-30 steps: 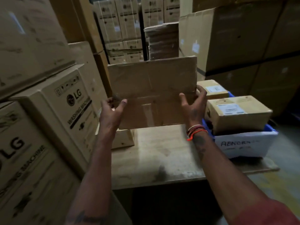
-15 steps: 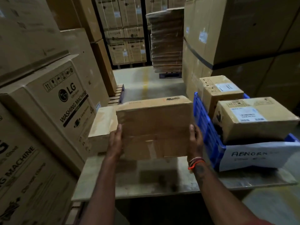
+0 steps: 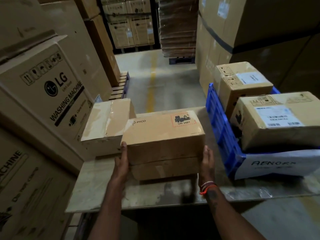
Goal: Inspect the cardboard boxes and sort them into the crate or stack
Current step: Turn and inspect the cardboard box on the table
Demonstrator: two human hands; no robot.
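Cardboard boxes: two in crate [image 3: 223,129], maybe two stacked, one beside.

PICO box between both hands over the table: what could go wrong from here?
1. The PICO box is pinched only at its ends by the left hand and right hand; it could slip.
2. The blue crate looks full, so adding it may topple.

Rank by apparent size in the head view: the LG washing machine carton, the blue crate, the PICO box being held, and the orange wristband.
1. LG washing machine carton
2. blue crate, though partly cut off at the frame edge
3. PICO box, smaller despite being nearer the camera
4. orange wristband
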